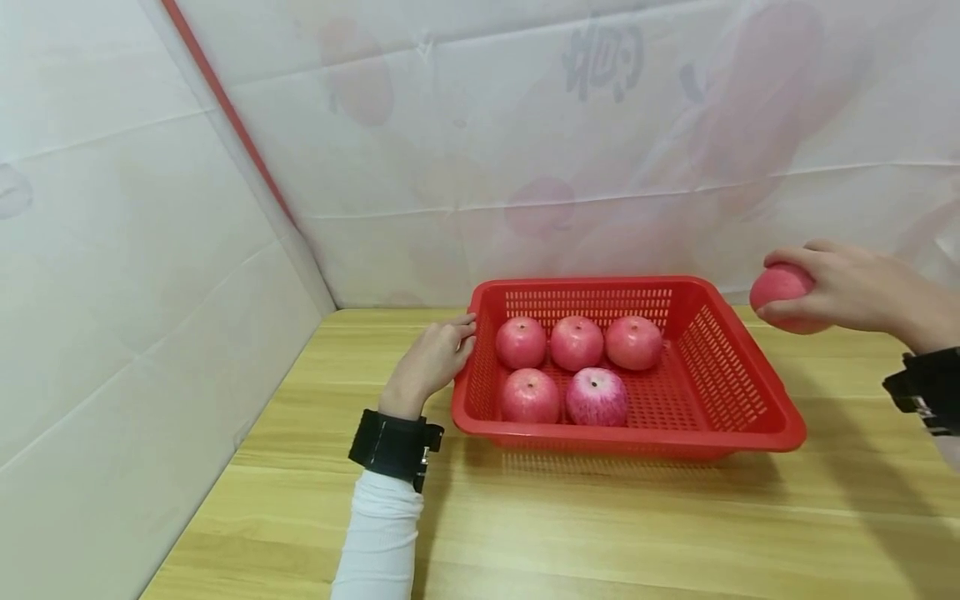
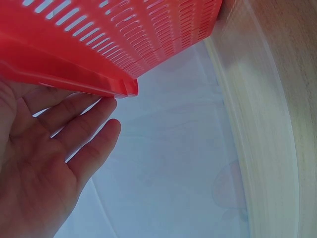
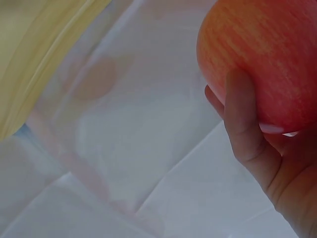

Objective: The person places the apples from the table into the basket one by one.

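Note:
My right hand [image 1: 847,287] grips a red apple [image 1: 780,286] in the air, to the right of the red plastic basket [image 1: 622,432]. In the right wrist view, fingers curl around the apple [image 3: 267,59]. At the basket's left side, my left hand [image 1: 433,358] touches the rim. Nearly straight fingers [image 2: 81,126] show against the rim's outside in the left wrist view. Inside the basket, three apples [image 1: 577,342] form the back row. A pink apple [image 1: 530,396] and a paler, streaked apple [image 1: 597,397] lie in front of them.
The basket stands on a wooden table [image 1: 562,533] close to the back wall covering [image 1: 450,167]. A whitish covering [image 1: 135,333] also rises along the table's left edge. Bare basket floor [image 1: 667,400] shows right of the apples.

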Motion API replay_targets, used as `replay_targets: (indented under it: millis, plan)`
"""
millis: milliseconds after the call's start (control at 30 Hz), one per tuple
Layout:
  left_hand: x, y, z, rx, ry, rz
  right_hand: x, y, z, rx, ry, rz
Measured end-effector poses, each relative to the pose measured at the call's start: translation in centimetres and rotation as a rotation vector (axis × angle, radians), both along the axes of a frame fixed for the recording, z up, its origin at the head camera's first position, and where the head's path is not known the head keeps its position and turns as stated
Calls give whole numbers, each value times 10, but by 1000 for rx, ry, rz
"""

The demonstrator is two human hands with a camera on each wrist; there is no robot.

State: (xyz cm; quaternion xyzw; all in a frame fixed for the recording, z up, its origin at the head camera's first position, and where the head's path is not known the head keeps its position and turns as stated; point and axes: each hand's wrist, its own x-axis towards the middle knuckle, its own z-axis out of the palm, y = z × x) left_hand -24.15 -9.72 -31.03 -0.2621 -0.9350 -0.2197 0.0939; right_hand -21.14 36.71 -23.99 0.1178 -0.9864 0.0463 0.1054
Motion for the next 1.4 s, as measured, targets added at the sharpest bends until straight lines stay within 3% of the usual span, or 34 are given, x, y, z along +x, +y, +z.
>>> replay_targets:
  millis: [233, 633, 900, 1400]
  plan:
    - [-2, 1, -1, -6, 28, -16, 5, -13, 7, -8, -16, 17]
    - [-4, 2, 0, -1, 14, -17, 5, -35, 15, 3, 21, 72]
    - [-1, 0, 1, 19, -20, 2, 3, -52, 15, 4, 43, 150]
    - [-1, 1, 1, 2, 12, -13, 4, -71, 13, 3, -6, 152]
